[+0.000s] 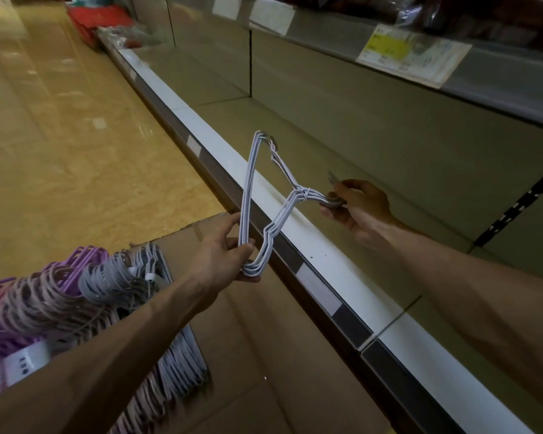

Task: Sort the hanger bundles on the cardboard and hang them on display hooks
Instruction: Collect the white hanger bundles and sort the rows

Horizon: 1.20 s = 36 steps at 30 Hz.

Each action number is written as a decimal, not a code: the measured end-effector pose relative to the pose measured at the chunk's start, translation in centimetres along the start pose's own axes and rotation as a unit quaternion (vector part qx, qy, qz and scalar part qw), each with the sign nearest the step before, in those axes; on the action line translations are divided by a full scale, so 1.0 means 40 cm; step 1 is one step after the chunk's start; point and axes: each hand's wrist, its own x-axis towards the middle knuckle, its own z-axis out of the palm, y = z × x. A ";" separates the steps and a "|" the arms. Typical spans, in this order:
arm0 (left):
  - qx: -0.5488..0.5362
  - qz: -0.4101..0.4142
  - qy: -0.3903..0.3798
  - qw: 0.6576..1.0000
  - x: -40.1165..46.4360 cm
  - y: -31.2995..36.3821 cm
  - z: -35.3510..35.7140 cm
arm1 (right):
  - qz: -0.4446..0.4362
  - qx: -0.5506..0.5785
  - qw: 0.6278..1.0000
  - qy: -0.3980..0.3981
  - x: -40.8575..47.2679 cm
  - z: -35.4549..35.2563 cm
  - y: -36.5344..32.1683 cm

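- Flat cardboard [264, 355] lies on the glossy tan floor [60, 136].
- Purple, grey and white hanger bundles [85, 296] lie on the cardboard's left part.
- The shelf [295, 239] edge runs along the cardboard's right.

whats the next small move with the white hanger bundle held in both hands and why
Probably carry the white hanger bundle up and rightward, hook end first. The right hand pinches its hooks, the left hand grips a lower corner, so it is already lifted clear of the cardboard. No display hook is plainly visible; only the slotted upright at far right hints where one sits.
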 end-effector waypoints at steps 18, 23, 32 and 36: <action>0.295 0.051 0.057 0.952 -0.098 0.037 -0.296 | -0.150 -0.338 0.924 -0.095 -0.126 0.290 0.046; 0.260 0.070 0.103 0.958 -0.135 0.050 -0.363 | -0.165 -0.418 0.884 -0.134 -0.184 0.370 0.083; 0.215 0.069 0.153 0.962 -0.193 0.057 -0.432 | -0.150 -0.482 0.839 -0.203 -0.268 0.474 0.161; 0.215 0.072 0.155 0.962 -0.210 0.059 -0.453 | -0.147 -0.484 0.835 -0.219 -0.298 0.508 0.164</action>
